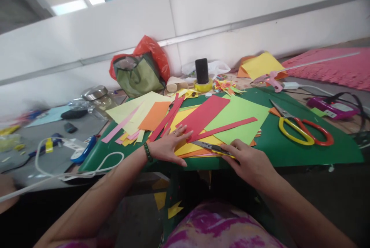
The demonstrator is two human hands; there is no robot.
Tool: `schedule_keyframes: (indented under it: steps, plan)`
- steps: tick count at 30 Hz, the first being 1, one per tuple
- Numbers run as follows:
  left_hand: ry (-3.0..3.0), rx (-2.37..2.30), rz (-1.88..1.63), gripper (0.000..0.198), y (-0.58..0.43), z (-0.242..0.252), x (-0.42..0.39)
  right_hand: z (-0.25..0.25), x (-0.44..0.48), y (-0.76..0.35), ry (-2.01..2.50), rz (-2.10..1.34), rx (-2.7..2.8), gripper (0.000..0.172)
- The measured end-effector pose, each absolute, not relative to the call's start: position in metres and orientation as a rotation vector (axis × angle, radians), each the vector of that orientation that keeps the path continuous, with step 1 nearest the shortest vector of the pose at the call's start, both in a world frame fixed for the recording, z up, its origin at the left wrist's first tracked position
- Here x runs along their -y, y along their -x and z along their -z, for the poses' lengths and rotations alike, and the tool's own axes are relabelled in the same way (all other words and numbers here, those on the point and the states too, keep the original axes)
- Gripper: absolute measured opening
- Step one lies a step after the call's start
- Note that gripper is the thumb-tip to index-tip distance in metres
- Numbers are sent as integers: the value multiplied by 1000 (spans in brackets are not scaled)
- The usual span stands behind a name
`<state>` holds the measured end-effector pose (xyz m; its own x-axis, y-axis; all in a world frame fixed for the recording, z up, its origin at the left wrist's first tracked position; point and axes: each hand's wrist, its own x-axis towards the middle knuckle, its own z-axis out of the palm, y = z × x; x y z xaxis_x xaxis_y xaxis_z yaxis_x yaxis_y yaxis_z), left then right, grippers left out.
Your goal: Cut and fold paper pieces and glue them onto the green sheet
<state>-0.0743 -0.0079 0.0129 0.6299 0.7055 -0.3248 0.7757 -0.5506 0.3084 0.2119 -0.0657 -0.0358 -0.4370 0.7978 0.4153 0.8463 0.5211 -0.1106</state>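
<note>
With fingers spread, my left hand lies flat on the near left end of a red paper sheet and on the yellow paper beneath. My right hand is closed around a utility knife with a black and yellow handle. Its blade points left, close to my left fingers, over the yellow sheet. A narrow red strip lies just beyond the knife, partly across a light green sheet. More red strips and an orange piece are left of my left hand.
Large scissors lie on the green mat at right. Behind are a pink glue gun, a phone standing on a yellow tape roll, and a green bag. A white cable loops over the mat's left edge.
</note>
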Motion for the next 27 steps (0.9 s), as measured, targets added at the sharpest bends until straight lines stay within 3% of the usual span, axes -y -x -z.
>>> schedule_keyframes:
  steps: [4, 21, 27]
  plan:
    - [-2491, -1197, 232, 104, 77, -5, 12, 39, 63, -215, 1298, 187, 2344, 23]
    - [-2443, -1169, 105, 104, 78, 1, 13, 33, 68, -199, 1251, 171, 2383, 23]
    - [-2360, -1170, 102, 92, 82, -6, 14, 15, 81, -235, 1247, 185, 2238, 28]
